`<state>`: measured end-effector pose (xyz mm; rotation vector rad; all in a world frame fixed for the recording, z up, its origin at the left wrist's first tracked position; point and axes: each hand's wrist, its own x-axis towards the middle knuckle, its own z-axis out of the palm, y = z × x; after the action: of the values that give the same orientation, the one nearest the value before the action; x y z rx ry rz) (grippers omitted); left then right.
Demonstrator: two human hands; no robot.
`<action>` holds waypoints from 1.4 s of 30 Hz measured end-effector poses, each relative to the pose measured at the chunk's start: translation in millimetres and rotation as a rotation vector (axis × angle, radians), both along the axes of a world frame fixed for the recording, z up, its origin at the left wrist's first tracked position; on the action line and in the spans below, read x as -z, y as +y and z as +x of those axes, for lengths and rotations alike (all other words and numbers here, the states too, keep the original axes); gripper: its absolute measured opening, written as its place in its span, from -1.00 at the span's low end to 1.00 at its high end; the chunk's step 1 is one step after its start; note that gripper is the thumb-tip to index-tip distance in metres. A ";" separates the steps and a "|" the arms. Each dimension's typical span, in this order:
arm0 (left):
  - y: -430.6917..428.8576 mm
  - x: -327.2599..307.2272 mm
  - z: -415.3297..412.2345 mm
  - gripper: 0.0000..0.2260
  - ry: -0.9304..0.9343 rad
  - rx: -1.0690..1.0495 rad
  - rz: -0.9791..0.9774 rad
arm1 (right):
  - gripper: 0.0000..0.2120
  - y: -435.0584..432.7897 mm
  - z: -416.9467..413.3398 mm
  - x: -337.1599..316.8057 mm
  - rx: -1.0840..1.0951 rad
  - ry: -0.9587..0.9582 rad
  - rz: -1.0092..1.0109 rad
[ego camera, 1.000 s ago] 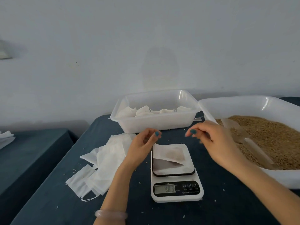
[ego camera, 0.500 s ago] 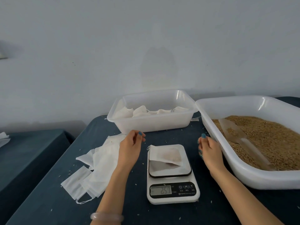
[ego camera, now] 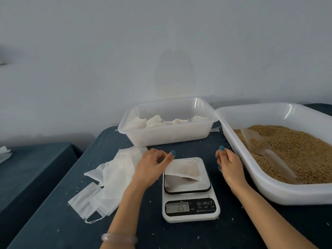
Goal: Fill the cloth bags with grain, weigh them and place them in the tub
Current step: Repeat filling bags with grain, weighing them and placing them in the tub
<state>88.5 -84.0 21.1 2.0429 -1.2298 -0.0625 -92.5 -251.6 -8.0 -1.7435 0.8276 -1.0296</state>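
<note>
A white cloth bag [ego camera: 183, 170] with grain in it lies flat on the platform of the white kitchen scale [ego camera: 190, 209], whose display shows a reading. My left hand [ego camera: 150, 167] hovers at the bag's left edge with loosely curled fingers; I cannot tell whether it touches the bag. My right hand [ego camera: 230, 164] is to the right of the scale, apart from it, fingers loosely curled and holding nothing. Behind the scale stands a clear tub [ego camera: 170, 137] with several filled bags. The big white tub [ego camera: 269, 194] on the right holds brown grain [ego camera: 296, 150].
A clear plastic scoop [ego camera: 260, 146] lies in the grain. A pile of empty white bags [ego camera: 111, 178] is spread on the dark blue table [ego camera: 53, 221] left of my left hand. Loose grains dot the cloth. A second dark surface [ego camera: 32, 164] sits lower at the left.
Both hands came down from above the bag to either side of the scale. My left hand has since shifted right, back to the bag's edge. The scale's reading dropped, then held.
</note>
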 end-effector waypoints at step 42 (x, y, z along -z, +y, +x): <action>-103.5 -89.7 93.2 -0.70 -0.519 0.036 0.392 | -0.63 0.2 4.2 4.8 -0.049 0.066 0.003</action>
<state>181.7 -187.4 110.8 2.4708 -1.6734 0.2434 -88.3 -251.4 -12.8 -1.7946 0.8234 -0.9423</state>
